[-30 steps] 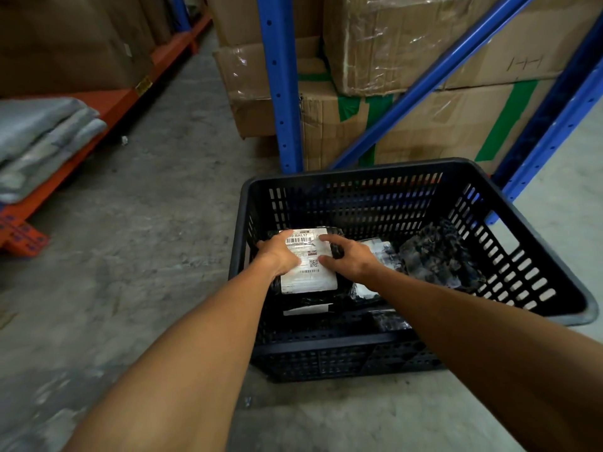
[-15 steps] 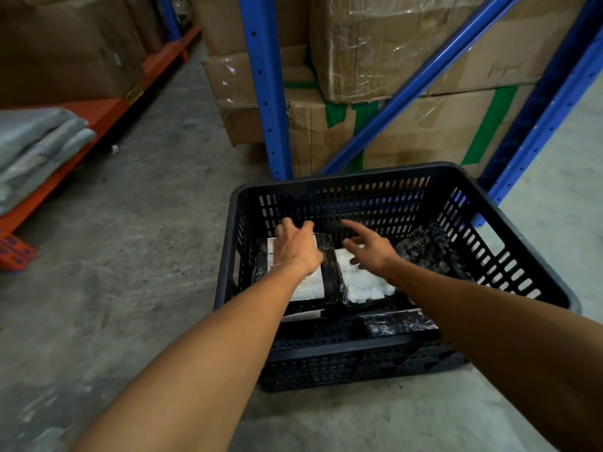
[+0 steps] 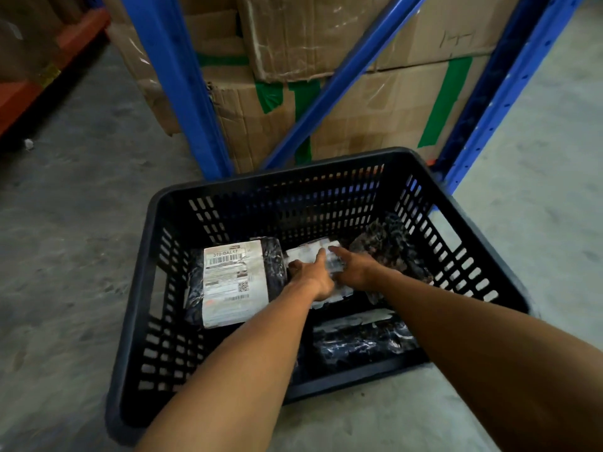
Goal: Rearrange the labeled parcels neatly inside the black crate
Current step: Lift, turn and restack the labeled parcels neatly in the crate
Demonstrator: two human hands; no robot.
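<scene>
Both hands have shifted from the left parcel (image 3: 235, 282), now uncovered, onto the middle parcel (image 3: 321, 256) in the crate (image 3: 326, 164). Left hand (image 3: 311, 277) and right hand (image 3: 357, 270) lie on its label, fingers extended and slightly spread, gripping nothing. Left parcel lies just left of the left fingers (image 3: 321, 257). A patterned parcel (image 3: 388, 243) sits right of the right fingers; another (image 3: 359, 337) lies nearer the wrists.
</scene>
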